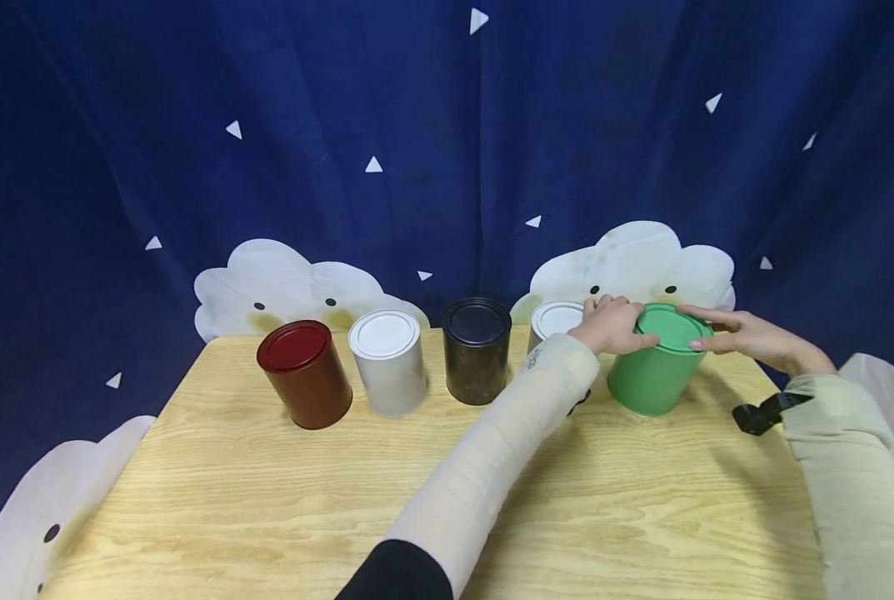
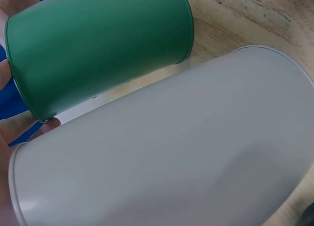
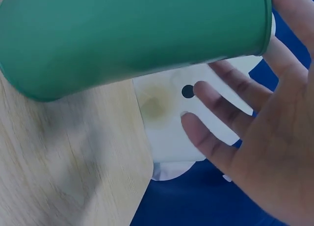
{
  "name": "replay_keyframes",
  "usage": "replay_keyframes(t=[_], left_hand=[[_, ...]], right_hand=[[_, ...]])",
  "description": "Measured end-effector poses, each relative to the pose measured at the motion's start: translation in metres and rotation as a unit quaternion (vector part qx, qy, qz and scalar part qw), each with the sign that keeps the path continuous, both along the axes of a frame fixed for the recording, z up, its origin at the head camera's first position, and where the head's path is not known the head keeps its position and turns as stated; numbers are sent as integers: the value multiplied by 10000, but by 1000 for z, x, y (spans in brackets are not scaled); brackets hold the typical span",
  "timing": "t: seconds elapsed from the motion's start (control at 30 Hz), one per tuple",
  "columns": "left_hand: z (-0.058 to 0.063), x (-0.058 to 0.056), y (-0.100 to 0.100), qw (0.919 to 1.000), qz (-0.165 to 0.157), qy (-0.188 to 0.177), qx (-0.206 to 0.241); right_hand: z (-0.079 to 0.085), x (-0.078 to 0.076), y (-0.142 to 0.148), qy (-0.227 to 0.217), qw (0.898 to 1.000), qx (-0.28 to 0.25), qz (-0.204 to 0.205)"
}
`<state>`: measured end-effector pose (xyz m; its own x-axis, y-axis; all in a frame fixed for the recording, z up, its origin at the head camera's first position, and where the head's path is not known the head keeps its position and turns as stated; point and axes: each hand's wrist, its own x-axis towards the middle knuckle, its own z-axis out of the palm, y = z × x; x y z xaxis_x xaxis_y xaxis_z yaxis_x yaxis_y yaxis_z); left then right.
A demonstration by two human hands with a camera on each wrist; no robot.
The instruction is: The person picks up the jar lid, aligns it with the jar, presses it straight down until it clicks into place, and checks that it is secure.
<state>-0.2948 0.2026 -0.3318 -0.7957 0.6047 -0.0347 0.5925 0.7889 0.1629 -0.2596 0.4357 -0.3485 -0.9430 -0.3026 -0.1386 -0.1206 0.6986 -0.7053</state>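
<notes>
At the right end of a row of lidded cans stands a green can (image 1: 656, 379). My left hand (image 1: 610, 325) is at the left of its lid, thumb on the rim, between it and a partly covered white can (image 1: 555, 317). Across from it, my right hand (image 1: 754, 335) holds the rim's right side with thumb and index finger. In the right wrist view, the other fingers (image 3: 211, 142) of that hand stand off from the green can (image 3: 132, 35). The left wrist view has the green can (image 2: 103, 44) beside the pale can (image 2: 162, 147).
Along the back of the wooden table (image 1: 282, 517) stand a dark red can (image 1: 307, 383), another white can (image 1: 390, 375) and a black can (image 1: 477, 358). A dark blue curtain (image 1: 432, 208) with cloud shapes hangs behind. A black wrist camera (image 1: 765, 414) juts from the right sleeve.
</notes>
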Motion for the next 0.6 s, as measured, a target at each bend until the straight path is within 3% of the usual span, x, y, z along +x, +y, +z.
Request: replay_keyframes(t=[0.33,0.6], left_hand=[[2,6,3,9988,461,87,-148],[0,10,-3,9972,328,668,-4]], right_hand=[[10,1,-9,-373,9992,95,64],[13,10,-10,121,9978,611,-239]])
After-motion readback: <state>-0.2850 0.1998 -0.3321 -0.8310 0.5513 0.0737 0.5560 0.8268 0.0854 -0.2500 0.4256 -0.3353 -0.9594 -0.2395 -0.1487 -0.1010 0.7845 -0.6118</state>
